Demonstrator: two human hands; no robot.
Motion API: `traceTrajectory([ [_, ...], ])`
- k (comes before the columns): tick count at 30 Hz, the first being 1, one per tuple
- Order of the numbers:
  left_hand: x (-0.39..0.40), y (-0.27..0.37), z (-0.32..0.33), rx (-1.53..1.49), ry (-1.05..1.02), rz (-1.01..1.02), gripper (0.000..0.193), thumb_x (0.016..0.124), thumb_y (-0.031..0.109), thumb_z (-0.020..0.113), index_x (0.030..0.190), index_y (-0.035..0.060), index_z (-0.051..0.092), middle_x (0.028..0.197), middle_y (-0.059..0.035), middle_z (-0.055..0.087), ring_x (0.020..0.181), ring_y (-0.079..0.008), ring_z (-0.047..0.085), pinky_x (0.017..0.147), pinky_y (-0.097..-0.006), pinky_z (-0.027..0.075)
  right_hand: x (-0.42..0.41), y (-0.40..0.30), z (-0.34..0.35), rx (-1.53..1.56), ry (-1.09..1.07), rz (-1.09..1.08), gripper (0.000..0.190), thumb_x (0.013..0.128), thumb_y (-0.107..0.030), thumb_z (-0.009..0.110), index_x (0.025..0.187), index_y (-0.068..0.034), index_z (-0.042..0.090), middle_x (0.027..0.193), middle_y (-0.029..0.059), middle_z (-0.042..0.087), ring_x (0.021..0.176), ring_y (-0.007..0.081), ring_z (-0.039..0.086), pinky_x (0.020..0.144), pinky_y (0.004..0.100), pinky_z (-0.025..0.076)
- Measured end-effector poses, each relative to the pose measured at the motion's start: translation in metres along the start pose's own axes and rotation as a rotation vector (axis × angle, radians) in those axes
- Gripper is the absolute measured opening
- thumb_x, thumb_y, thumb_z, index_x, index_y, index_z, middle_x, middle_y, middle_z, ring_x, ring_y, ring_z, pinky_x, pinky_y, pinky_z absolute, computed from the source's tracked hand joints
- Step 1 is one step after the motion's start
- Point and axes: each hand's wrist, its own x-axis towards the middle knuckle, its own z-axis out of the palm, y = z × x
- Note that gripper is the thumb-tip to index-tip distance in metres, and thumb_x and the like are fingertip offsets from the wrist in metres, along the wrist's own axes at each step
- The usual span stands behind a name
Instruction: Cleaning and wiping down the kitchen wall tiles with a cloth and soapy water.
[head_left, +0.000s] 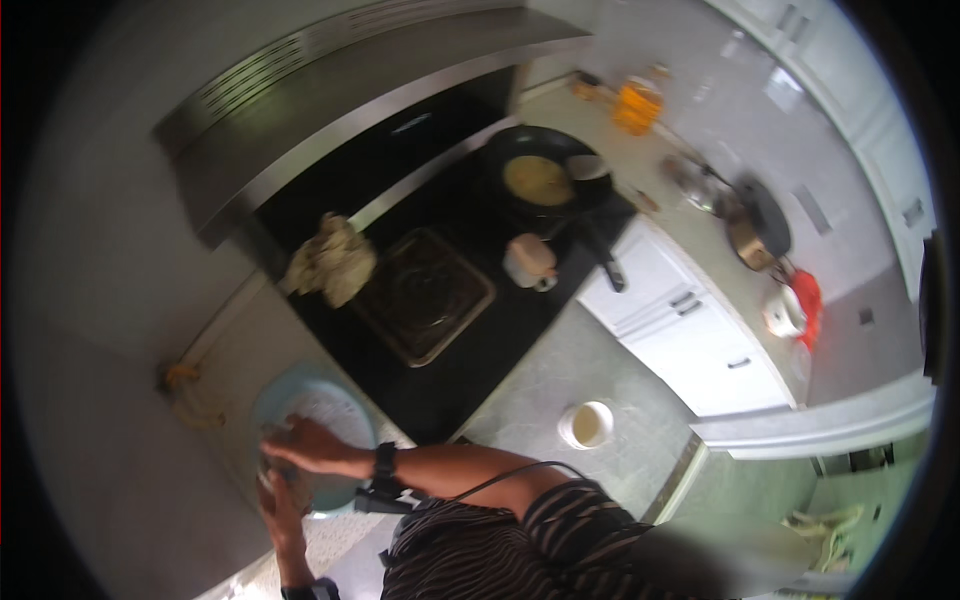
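Over a light blue basin (365, 409) of sudsy water on the counter, my right hand (319, 448) and my left hand (283, 517) come together at the basin's left side. Between them is a blurred, glassy-looking object (279, 454), perhaps a jar or a lid; its kind cannot be told. Both hands touch it, the right from above and the left from below. Black bands circle both wrists. Beside the basin is the black cooktop (495, 360), bearing a crumpled cloth (334, 262) and a stained square tray (480, 292).
A black wok (517, 139) with yellowish contents stands at the cooktop's far corner, its handle over the edge. Near it is a small pinkish container (531, 256). An orange oil bottle (637, 105) and a pot (757, 225) stand on the right counter. A white bucket (568, 429) is on the floor.
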Motion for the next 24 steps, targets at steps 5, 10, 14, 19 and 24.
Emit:
traceTrajectory([
  [5, 0.011, -0.042, -0.021, 0.135, 0.054, 0.249, 0.067, 0.095, 0.051, 0.047, 0.144, 0.0064, 0.034, 0.134, -0.0173, 0.046, 0.113, -0.0271, 0.052, 0.079, -0.0378, 0.051, -0.013, -0.023, 0.004, 0.125, 0.01, 0.087, 0.077, 0.069, -0.052, 0.072, 0.105, 0.014, 0.054, 0.096, 0.0293, 0.063, 0.092, 0.0401, 0.063, 0.083, 0.0407, 0.048],
  [10, 0.009, -0.026, -0.007, -0.026, 0.018, 0.012, 0.062, 0.093, 0.048, 0.05, 0.142, 0.011, 0.039, 0.13, -0.0135, 0.047, 0.11, -0.0271, 0.051, 0.084, -0.0399, 0.048, -0.022, -0.013, -0.019, 0.374, -0.01, 0.26, 0.058, 0.072, -0.03, 0.072, 0.113, 0.005, 0.052, 0.083, 0.0111, 0.06, 0.063, 0.0169, 0.06, 0.043, 0.0269, 0.046],
  [14, -0.01, -0.003, -0.012, -0.305, 0.121, -0.148, 0.059, 0.09, 0.03, 0.056, 0.139, 0.0026, 0.038, 0.131, -0.0209, 0.045, 0.114, -0.0321, 0.048, 0.092, -0.047, 0.043, -0.012, 0.001, 0.012, 0.425, 0.122, 0.226, 0.061, 0.076, -0.03, 0.069, 0.121, 0.002, 0.045, 0.09, 0.0116, 0.059, 0.071, 0.0189, 0.061, 0.046, 0.0341, 0.053],
  [19, 0.031, -0.059, -0.051, -0.012, -0.149, 0.244, 0.047, 0.091, 0.013, 0.059, 0.132, -0.005, 0.047, 0.125, -0.0266, 0.053, 0.107, -0.0366, 0.056, 0.09, -0.0469, 0.049, -0.007, 0.011, 0.016, 0.484, 0.169, 0.285, 0.079, 0.079, -0.022, 0.061, 0.138, 0.007, 0.018, 0.085, 0.0133, 0.057, 0.061, 0.0217, 0.06, 0.036, 0.0336, 0.05],
  [24, 0.074, -0.089, -0.059, 0.153, -0.212, 0.568, 0.039, 0.091, 0.008, 0.058, 0.128, -0.0057, 0.051, 0.117, -0.0286, 0.057, 0.098, -0.0373, 0.059, 0.085, -0.0477, 0.051, -0.022, -0.006, -0.003, 0.46, 0.126, 0.371, 0.1, 0.074, -0.025, 0.064, 0.147, 0.002, 0.001, 0.114, 0.0217, 0.053, 0.072, 0.0316, 0.063, 0.045, 0.0427, 0.055],
])
